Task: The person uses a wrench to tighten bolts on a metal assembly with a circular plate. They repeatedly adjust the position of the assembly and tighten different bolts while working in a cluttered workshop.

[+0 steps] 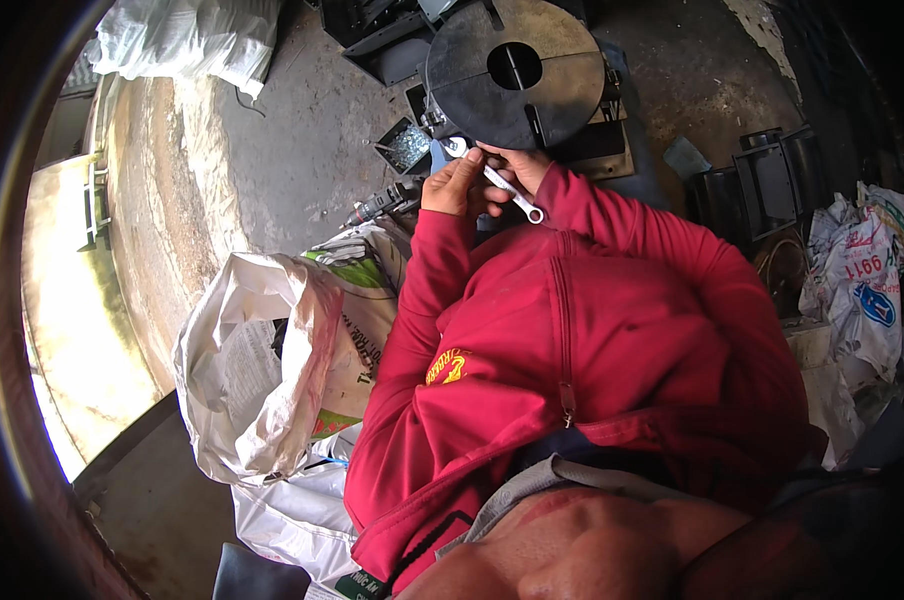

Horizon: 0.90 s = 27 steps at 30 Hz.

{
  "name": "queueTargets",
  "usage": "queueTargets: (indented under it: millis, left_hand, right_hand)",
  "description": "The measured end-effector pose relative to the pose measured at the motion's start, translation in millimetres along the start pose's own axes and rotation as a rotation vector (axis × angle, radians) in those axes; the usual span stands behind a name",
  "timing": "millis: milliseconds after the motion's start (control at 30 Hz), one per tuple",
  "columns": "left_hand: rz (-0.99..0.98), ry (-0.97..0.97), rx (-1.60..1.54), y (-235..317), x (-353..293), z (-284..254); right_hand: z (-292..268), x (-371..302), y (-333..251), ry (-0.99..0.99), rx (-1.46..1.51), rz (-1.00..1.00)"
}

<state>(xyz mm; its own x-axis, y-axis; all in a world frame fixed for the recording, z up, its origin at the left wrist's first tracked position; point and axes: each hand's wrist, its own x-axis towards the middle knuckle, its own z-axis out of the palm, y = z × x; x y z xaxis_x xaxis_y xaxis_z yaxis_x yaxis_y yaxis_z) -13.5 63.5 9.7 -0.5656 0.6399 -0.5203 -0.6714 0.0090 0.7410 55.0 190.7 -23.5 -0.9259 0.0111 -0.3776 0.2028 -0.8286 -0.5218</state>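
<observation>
A silver spanner (514,194) with a ring end slants between my two hands, its ring end pointing back toward my chest. My right hand (525,164) is closed round the spanner, beneath the near edge of a dark round slotted disc (472,98) with a central hole. Close beside it, my left hand (454,188) has thumb and fingers pinched together, almost touching the right fingertips. Whatever lies in that pinch is hidden. A small white round part (456,147) shows just beyond my fingertips, next to a dark box of small shiny metal pieces (408,147).
A power tool (377,207) lies left of my hands. An open white sack (257,370) stands by my left arm. Black metal frames (769,185) and another printed sack (862,280) are at right. Dark bins (392,62) sit behind the disc's left side.
</observation>
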Motion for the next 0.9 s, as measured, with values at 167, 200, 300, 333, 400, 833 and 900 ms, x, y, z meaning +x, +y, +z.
queueTargets:
  millis: [167,200,300,333,400,833,900]
  left_hand:
    - [-0.019,-0.129,0.306,20.3,8.4,-40.1]
    - [0.07,-0.141,0.177,19.6,9.3,-40.0]
    - [0.104,-0.14,0.23,25.8,6.3,-39.8]
    - [0.097,-0.141,0.277,22.7,6.0,-44.5]
    - [0.118,-0.154,0.374,12.0,-1.1,-48.1]
    - [0.028,-0.053,0.092,-10.4,3.6,-14.3]
    - [0.003,-0.008,0.041,-5.8,1.6,-3.3]
  right_hand:
    - [-9.8,12.4,7.7,0.066,0.019,0.015]
    - [-4.1,10.6,4.9,0.061,0.022,0.025]
    - [1.8,8.1,2.3,0.07,0.02,0.042]
    - [1.3,8.1,1.0,0.078,0.016,0.042]
    - [-3.3,9.7,6.7,0.055,0.061,0.03]
    - [-0.9,0.0,-1.6,0.06,0.003,0.102]
    - [-0.7,-1.1,-1.8,0.013,0.034,0.095]
